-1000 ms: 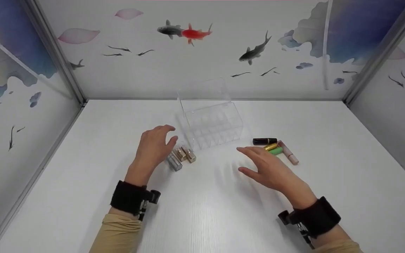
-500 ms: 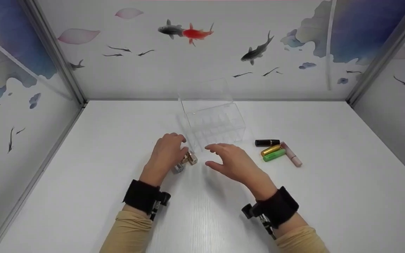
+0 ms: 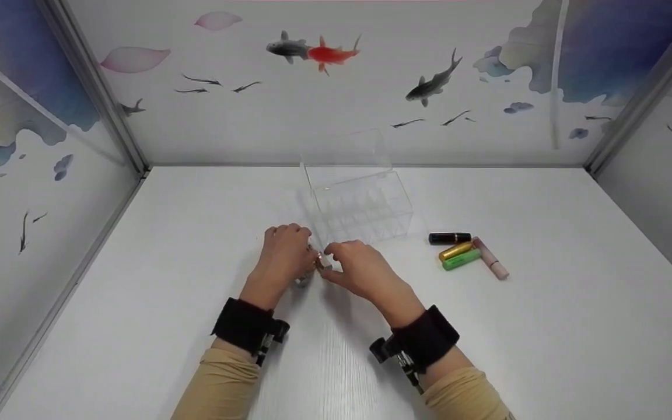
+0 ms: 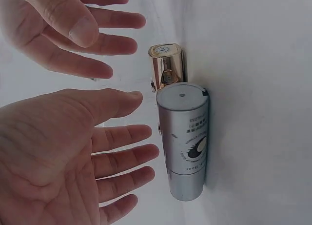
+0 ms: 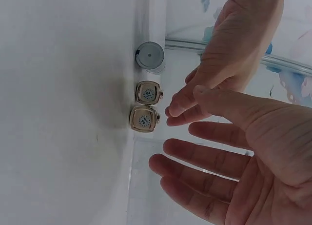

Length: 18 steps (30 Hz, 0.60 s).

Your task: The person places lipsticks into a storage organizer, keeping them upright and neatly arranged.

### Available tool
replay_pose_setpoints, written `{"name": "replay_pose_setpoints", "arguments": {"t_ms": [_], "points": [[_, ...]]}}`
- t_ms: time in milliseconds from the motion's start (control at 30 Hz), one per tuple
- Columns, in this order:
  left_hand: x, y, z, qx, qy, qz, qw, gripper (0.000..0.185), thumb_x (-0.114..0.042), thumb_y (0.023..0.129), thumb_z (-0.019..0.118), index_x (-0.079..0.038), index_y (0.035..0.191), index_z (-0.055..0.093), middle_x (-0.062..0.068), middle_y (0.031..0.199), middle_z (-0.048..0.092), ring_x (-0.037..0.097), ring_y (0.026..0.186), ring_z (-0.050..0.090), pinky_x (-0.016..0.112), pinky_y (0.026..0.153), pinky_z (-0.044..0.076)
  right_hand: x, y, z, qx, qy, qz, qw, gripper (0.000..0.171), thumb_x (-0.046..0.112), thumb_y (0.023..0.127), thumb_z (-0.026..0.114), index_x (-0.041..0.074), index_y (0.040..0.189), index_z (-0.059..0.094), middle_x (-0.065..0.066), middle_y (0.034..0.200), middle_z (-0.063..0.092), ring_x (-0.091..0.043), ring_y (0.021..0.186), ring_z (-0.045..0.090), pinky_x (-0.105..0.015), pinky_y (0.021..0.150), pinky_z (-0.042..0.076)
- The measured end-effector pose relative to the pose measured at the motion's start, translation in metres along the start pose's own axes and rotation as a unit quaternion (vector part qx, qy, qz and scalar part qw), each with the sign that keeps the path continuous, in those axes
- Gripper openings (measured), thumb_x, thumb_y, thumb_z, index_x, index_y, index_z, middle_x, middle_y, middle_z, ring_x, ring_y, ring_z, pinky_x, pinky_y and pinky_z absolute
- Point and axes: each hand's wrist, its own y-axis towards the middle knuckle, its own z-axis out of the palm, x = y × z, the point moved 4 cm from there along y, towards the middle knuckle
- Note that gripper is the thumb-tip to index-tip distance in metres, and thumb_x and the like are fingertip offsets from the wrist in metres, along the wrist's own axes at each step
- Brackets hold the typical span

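A silver cosmetic tube (image 4: 183, 142) with printed lettering lies on the white table. Beside it are two gold lipsticks (image 5: 144, 119), their ends facing the camera in the right wrist view. My left hand (image 3: 280, 254) hovers over this group, its fingers extended and apart from the silver tube in the left wrist view. From the other side my right hand (image 3: 365, 268) is close to the gold lipsticks, thumb and fingers spread with nothing between them. In the head view both hands cover most of the group.
Just behind the hands stands a clear divided box (image 3: 365, 210), its transparent lid raised. To the right lie a black tube (image 3: 450, 238), a gold tube (image 3: 455, 252), a green tube (image 3: 461, 259) and a pink tube (image 3: 490, 259). Patterned walls enclose the table.
My right hand has moved left, away from the coloured tubes, to the gold lipsticks. My left hand has shifted slightly right and nearer, over the group. The view has turned a little.
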Motion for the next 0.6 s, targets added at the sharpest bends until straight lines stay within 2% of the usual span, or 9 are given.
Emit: {"name": "replay_pose_setpoints", "arguments": {"t_ms": [133,300,467,600], "points": [[-0.002,0.002,0.003,0.019,0.013,-0.012,0.9997,0.035,-0.028,0.097,0.062,-0.003,0.122,0.066,0.016,0.126,0.066,0.038,0.126,0.056,0.060,0.117,0.026,0.001,0.006,0.008,0.006,-0.021,0.012,1.000,0.020,0.016,0.085,0.076,0.002,0.099,0.071,-0.013,0.094,0.075,-0.030,0.085,0.070,-0.044,0.072,0.057],[-0.005,0.005,0.005,0.041,0.023,-0.015,0.9988,0.033,-0.030,0.099,0.060,-0.004,0.119,0.065,0.016,0.117,0.068,0.039,0.119,0.060,0.062,0.117,0.024,0.000,0.012,0.016,-0.007,-0.040,0.019,0.999,0.007,0.008,0.084,0.074,0.003,0.084,0.069,-0.011,0.081,0.073,-0.023,0.071,0.065,-0.041,0.065,0.055],[-0.006,0.007,0.006,0.035,0.029,-0.011,0.9989,0.038,-0.031,0.099,0.060,-0.005,0.126,0.063,0.016,0.117,0.070,0.038,0.116,0.063,0.064,0.117,0.024,-0.001,0.015,0.019,-0.047,-0.041,0.011,0.998,0.011,0.003,0.087,0.070,0.000,0.077,0.067,-0.012,0.072,0.069,-0.017,0.062,0.053,-0.040,0.060,0.053],[-0.006,0.009,0.007,0.025,0.023,-0.006,0.9994,0.038,-0.031,0.099,0.061,-0.004,0.126,0.063,0.017,0.116,0.070,0.037,0.115,0.063,0.064,0.117,0.023,-0.004,0.017,0.020,-0.056,-0.040,0.018,0.997,0.010,0.005,0.089,0.071,-0.001,0.080,0.069,-0.014,0.075,0.071,-0.022,0.066,0.064,-0.039,0.062,0.056]]}}
